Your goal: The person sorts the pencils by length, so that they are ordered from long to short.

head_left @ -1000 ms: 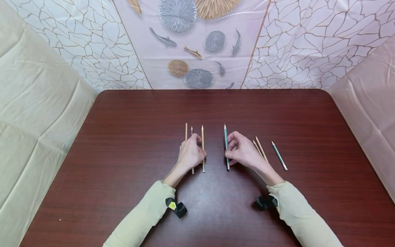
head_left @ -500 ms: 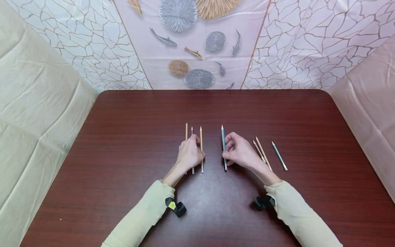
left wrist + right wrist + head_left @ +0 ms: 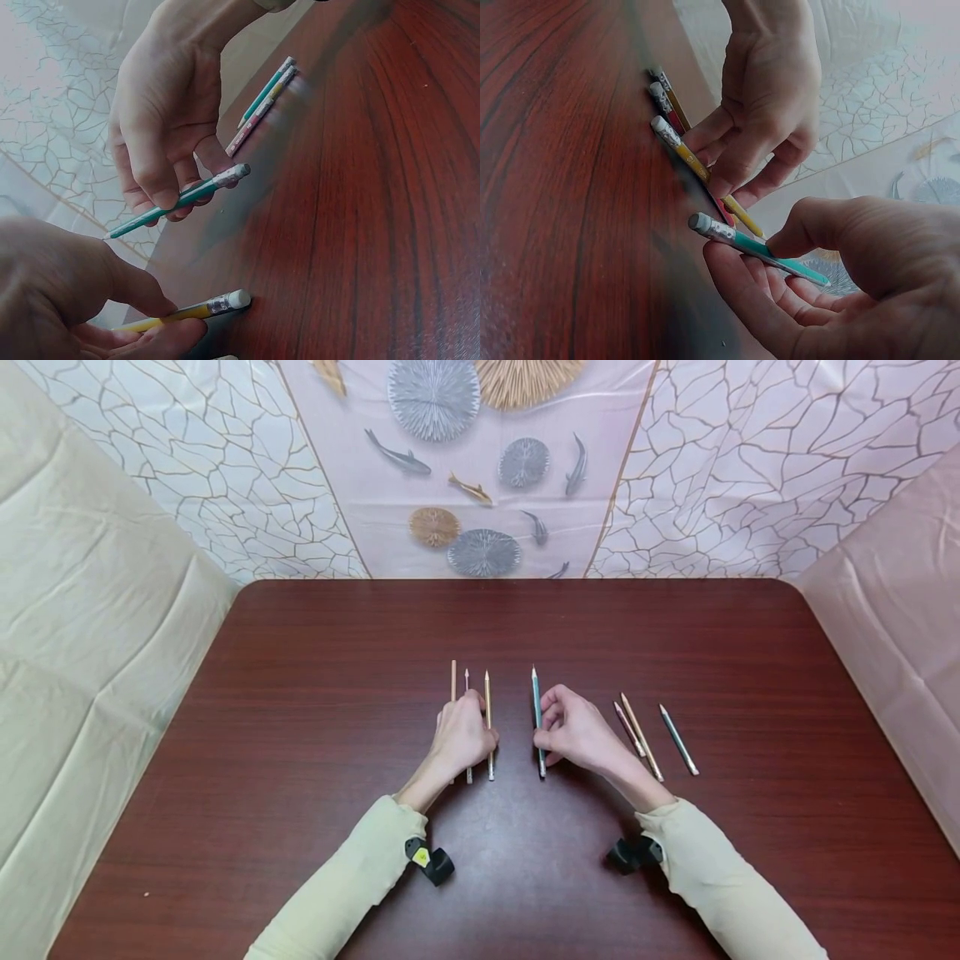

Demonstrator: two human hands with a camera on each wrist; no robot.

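Observation:
My left hand (image 3: 463, 735) pinches a yellow pencil (image 3: 487, 693) between thumb and fingers; its white eraser end faces me. Partly under that hand, to the left, lie a pinkish pencil (image 3: 467, 680) and a light-brown pencil (image 3: 453, 681). Across a small gap, my right hand (image 3: 577, 731) pinches a teal pencil (image 3: 537, 710), tip pointing away from me. In the right wrist view, thumb and fingers close on the teal pencil (image 3: 761, 251) just past its metal band. The left wrist view shows the yellow pencil (image 3: 187, 313) gripped near its eraser.
Right of my right hand lie a pinkish pencil (image 3: 628, 728), a yellow pencil (image 3: 642, 737) close beside it, and a teal pencil (image 3: 678, 739) farther right. The brown table (image 3: 337, 635) ends at a patterned cloth (image 3: 480, 468) at the back.
My right hand has moved left with the teal pencil, nearing the left hand and uncovering more of the pencils on the right. The yellow pencil has shifted slightly left in my left hand.

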